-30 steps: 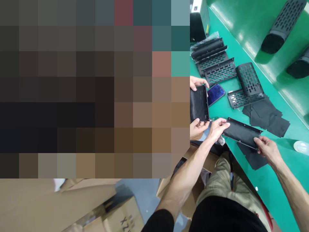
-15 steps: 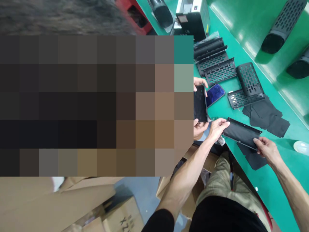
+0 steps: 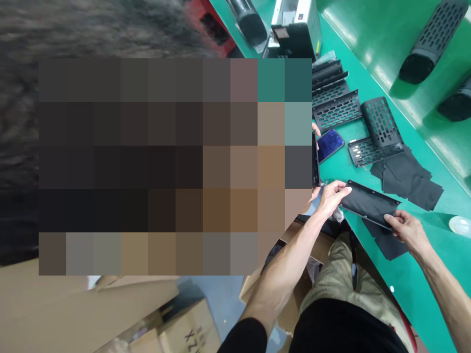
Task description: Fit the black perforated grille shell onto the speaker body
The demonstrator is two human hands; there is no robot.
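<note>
The left hand (image 3: 333,197) pinched the left end of a black panel (image 3: 369,202) above the green table (image 3: 427,289). The panel's long axis sloped from far left to near right, broad face upward. The right hand (image 3: 407,228) gripped its right end, beside a dark sheet (image 3: 384,241).

A phone (image 3: 330,145) was laid on the green worktop (image 3: 415,279), where a box (image 3: 294,39) was also stood; below, a lettered carton (image 3: 191,326) was seen beside blue floor (image 3: 221,294).
</note>
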